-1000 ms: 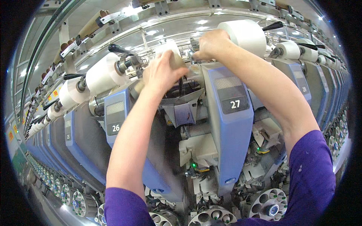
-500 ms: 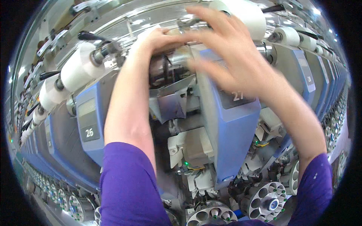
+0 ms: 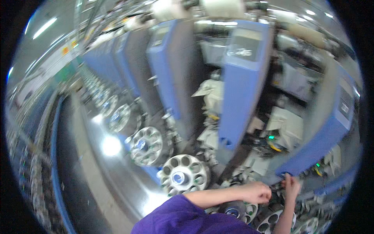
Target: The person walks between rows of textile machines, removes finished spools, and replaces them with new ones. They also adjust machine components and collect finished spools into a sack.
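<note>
My left hand (image 3: 256,192) is low on the right side, fingers curled closed above the round bobbin magazines. Beside it, my right hand (image 3: 292,188) has its fingers drawn together at the lower end of a blue machine panel (image 3: 317,146). Anything pinched in either hand is too small and blurred to make out. Below my hands, a white round magazine (image 3: 272,220) with holes is partly covered by my right forearm. A small green light (image 3: 271,137) glows on the unit above my left hand.
Blue winding units (image 3: 242,89) stand in a row running back to the left. White yarn packages (image 3: 224,8) sit along the top. Another round magazine (image 3: 186,170) juts out at lower middle. On the left, an aisle floor (image 3: 83,183) runs between machines.
My view has swung left and down along the row. Both hands have come down from the top of a unit to the magazines. The right hand's spread fingers are now drawn together.
</note>
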Demonstrator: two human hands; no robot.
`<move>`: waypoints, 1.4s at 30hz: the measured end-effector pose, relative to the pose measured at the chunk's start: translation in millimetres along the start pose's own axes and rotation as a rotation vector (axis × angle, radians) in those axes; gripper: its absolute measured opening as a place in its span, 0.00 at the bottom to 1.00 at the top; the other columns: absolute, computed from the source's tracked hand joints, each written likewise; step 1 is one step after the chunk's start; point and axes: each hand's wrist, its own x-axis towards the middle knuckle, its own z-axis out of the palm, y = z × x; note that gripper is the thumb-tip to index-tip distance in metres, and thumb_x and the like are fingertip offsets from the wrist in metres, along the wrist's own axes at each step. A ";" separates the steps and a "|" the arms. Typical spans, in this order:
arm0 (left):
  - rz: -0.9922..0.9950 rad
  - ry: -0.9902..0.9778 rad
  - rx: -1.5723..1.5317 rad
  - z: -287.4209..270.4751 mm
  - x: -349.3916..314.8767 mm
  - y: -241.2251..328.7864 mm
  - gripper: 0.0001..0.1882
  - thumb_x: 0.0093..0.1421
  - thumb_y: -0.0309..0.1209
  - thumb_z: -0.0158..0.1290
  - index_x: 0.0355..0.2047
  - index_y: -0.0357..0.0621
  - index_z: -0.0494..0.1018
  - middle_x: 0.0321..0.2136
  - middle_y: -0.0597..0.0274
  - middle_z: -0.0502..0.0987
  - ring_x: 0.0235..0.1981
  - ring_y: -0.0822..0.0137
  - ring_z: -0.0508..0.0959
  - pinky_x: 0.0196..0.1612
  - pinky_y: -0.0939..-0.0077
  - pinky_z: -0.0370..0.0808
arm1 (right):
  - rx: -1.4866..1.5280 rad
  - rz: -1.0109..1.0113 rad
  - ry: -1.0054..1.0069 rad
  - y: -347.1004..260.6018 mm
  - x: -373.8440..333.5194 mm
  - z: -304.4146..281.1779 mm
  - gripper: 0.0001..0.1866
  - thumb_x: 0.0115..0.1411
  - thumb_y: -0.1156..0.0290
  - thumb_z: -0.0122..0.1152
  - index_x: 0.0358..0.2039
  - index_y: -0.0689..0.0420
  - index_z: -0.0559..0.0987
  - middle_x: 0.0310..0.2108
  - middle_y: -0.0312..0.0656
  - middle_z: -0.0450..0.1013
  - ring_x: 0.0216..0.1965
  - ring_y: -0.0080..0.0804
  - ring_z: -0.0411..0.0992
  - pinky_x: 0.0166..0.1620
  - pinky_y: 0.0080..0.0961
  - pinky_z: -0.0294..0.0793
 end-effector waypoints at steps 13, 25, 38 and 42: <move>-0.106 -0.422 -0.343 196.9 -73.7 57.0 0.10 0.57 0.33 0.53 0.35 0.39 0.72 0.25 0.57 0.75 0.26 0.61 0.75 0.29 0.67 0.69 | -0.021 -0.375 -0.234 -21.2 -112.5 -59.2 0.22 0.51 0.71 0.60 0.49 0.56 0.72 0.42 0.46 0.74 0.37 0.34 0.75 0.41 0.29 0.73; -0.115 -1.199 -0.223 551.7 8.1 167.9 0.16 0.60 0.37 0.53 0.46 0.45 0.72 0.39 0.60 0.77 0.40 0.69 0.76 0.44 0.73 0.72 | -0.374 0.289 0.176 240.6 -424.7 -438.5 0.17 0.57 0.59 0.57 0.42 0.56 0.76 0.37 0.47 0.75 0.39 0.46 0.74 0.42 0.37 0.73; 0.298 -0.904 -0.072 709.6 85.6 276.7 0.17 0.52 0.37 0.51 0.39 0.42 0.72 0.37 0.50 0.76 0.39 0.49 0.75 0.39 0.57 0.73 | -0.682 1.011 0.661 577.0 -727.3 -511.3 0.11 0.60 0.68 0.49 0.37 0.62 0.74 0.27 0.44 0.71 0.27 0.38 0.70 0.31 0.32 0.71; 0.165 -0.564 -0.423 705.1 22.4 274.0 0.11 0.51 0.34 0.54 0.33 0.43 0.72 0.26 0.56 0.77 0.30 0.54 0.77 0.32 0.60 0.71 | 0.307 1.041 0.290 640.8 -674.1 -531.1 0.10 0.61 0.65 0.46 0.33 0.58 0.72 0.24 0.41 0.68 0.24 0.36 0.67 0.27 0.33 0.67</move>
